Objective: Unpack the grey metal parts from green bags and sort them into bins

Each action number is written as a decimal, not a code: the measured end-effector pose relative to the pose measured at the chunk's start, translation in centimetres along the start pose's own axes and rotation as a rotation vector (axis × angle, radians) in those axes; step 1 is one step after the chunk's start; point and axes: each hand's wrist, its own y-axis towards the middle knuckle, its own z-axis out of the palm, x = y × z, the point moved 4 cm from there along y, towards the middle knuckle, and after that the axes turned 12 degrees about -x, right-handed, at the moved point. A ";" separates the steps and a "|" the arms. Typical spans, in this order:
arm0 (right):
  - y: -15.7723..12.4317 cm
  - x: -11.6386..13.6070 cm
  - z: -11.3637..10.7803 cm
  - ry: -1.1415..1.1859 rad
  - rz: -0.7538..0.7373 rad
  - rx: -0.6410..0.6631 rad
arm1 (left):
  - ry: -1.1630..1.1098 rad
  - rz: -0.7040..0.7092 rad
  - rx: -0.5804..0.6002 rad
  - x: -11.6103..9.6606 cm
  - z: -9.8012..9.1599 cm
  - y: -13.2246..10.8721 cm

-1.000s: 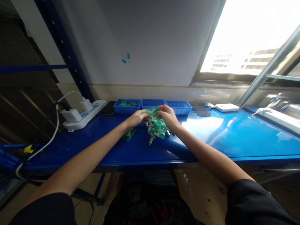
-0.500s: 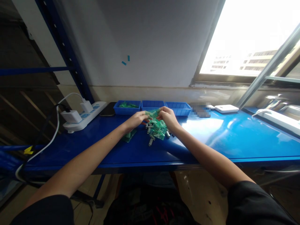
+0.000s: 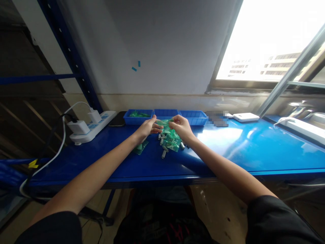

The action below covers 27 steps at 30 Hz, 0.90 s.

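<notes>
My right hand (image 3: 181,128) pinches a small green plastic bag (image 3: 162,122) by its right end, above the pile. Close to the bag's left end is my left hand (image 3: 148,128), with its thumb raised apart from the stretched fingers; whether it touches the bag I cannot tell. Beneath both hands lies a heap of green plastic bags (image 3: 173,145). Small grey metal cylinders (image 3: 164,154) are scattered about the heap. Another green bag (image 3: 141,148) rests by my left wrist, partly hidden by the forearm.
Three blue bins stand along the back: the left bin (image 3: 127,121) holds green bags, beside a middle bin (image 3: 166,111) and a right bin (image 3: 200,121). A black phone (image 3: 117,119), a power strip (image 3: 83,136) with chargers and a white box (image 3: 245,117) lie on the blue table (image 3: 266,152).
My left thumb has lifted away from the bag and the left fingers have spread. My right hand keeps its pinch nearly in place.
</notes>
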 end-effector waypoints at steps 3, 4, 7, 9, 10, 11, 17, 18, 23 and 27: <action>-0.6 1.4 -0.4 -0.112 -0.302 -0.056 | -0.145 -0.150 0.041 -0.1 0.0 -0.1; -0.9 1.9 -0.4 -0.137 -0.394 -0.059 | -0.192 -0.166 0.049 -0.2 0.1 -0.1; -1.5 2.6 -0.4 -0.184 -0.533 -0.042 | -0.266 -0.117 0.055 -0.6 0.0 -0.3; -1.5 2.6 -0.3 -0.192 -0.550 -0.034 | -0.251 -0.061 0.061 -0.9 -0.1 -0.3; -1.4 2.4 -0.3 -0.192 -0.546 -0.025 | -0.240 -0.027 0.050 -1.0 -0.2 -0.2; -1.2 2.2 -0.3 -0.196 -0.535 -0.003 | -0.235 0.017 0.023 -1.1 -0.3 -0.2; -0.5 1.4 0.2 -0.197 -0.240 0.322 | -0.091 0.338 -0.145 -1.9 -1.0 -0.1; -0.5 1.4 0.2 -0.165 -0.171 0.358 | -0.027 0.382 -0.134 -2.0 -0.9 -0.3; -1.0 1.5 0.8 0.051 0.056 0.427 | 0.430 0.628 0.037 -2.3 0.8 -2.6; -1.2 0.9 1.4 0.104 0.128 0.418 | 0.643 0.819 0.167 -2.4 2.1 -3.9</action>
